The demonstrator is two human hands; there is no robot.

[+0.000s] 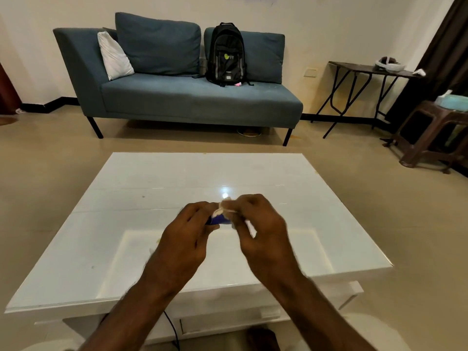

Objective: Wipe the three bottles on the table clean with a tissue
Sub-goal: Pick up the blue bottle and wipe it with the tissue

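My left fingers (198, 210) curl round the small blue bottle (217, 220), held above the middle of the glossy white surface (152, 178); my right fingers (244, 205) pinch the crumpled soft tissue (224, 208) against its 1 o'clock end. I should turn the smooth bottle steadily while rubbing, covering every side

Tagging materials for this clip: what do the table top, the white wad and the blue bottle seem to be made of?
The table top: white and glossy, probably glass or lacquer; it mirrors a light spot. The tissue in the right hand: soft crumpled white paper, matte. The bottle in the left hand: blue, smooth, likely plastic; mostly hidden, so uncertain.
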